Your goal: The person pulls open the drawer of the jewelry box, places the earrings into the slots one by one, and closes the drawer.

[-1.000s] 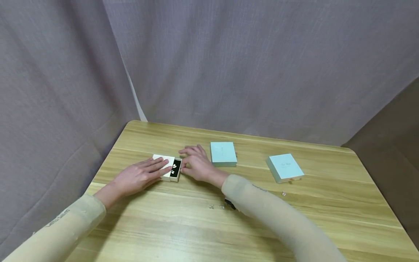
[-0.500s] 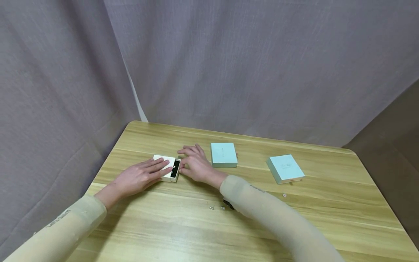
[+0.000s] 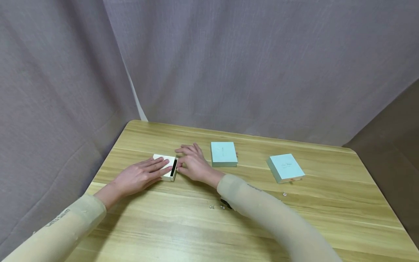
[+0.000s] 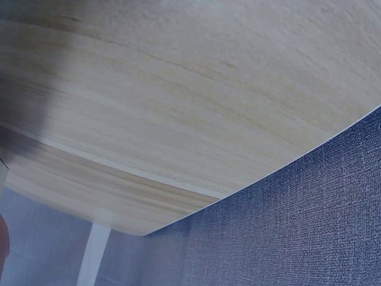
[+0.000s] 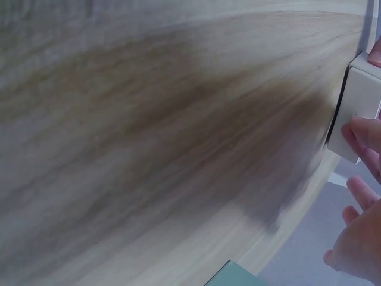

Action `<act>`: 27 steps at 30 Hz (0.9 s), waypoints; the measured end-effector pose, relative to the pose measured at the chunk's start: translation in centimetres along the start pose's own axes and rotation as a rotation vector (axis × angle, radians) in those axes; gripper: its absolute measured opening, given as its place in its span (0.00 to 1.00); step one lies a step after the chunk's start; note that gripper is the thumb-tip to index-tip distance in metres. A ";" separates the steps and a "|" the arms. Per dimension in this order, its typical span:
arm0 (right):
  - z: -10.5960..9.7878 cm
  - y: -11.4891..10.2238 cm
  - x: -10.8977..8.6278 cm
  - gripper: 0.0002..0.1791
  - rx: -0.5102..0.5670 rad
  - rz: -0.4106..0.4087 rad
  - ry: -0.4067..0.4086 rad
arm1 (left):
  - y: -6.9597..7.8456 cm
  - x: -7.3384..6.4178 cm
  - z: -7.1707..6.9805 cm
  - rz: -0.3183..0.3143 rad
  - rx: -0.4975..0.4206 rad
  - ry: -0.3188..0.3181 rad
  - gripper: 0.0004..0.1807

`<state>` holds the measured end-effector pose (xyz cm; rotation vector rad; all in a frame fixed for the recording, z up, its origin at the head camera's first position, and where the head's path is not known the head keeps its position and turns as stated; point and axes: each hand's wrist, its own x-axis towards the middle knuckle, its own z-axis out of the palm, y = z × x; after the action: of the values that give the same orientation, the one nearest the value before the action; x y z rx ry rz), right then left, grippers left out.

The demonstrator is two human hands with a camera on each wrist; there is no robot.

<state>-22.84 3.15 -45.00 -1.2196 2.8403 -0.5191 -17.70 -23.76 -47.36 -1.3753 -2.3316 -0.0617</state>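
A small white drawer box sits on the left of the wooden table. Its drawer sticks out slightly on the right, showing a narrow black strip of lining. My left hand rests across the sleeve with its fingers extended. At the drawer's front is my right hand. In the right wrist view, the thumb and a finger press the front of the white box, while the other fingers stay spread away from it. The left wrist view mostly catches bare table.
Two pale blue boxes, one in the middle and one to the right, lie on the table. Small shiny earrings lie nearer me, with another small shiny piece below the right box. Grey curtains hang behind.
My right hand has moved a little left, pushing the drawer further into its sleeve. The white jewelry seen inside earlier is now covered. My left hand stays in place.
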 end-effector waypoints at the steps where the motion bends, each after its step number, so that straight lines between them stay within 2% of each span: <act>1: 0.0 0.0 0.0 0.07 -0.002 0.000 0.000 | 0.0 0.0 0.0 0.001 0.002 0.000 0.26; 5: 0.1 -0.2 0.2 0.06 -0.007 0.003 0.004 | 0.0 0.1 0.0 -0.005 -0.005 0.001 0.27; 10: 0.2 -0.4 0.3 0.07 0.003 0.008 0.010 | 0.0 0.1 -0.1 -0.006 -0.007 0.012 0.23; 20: 0.7 -0.5 0.6 0.08 0.029 0.042 0.014 | 0.2 0.2 -0.1 -0.012 0.004 0.027 0.33; 27: 0.7 -0.4 0.5 0.08 0.045 0.061 0.005 | 0.2 0.1 -0.1 -0.017 -0.005 0.003 0.24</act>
<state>-22.77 2.34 -45.46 -1.1230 2.8427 -0.5811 -17.60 -23.59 -47.28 -1.3568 -2.3431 -0.0750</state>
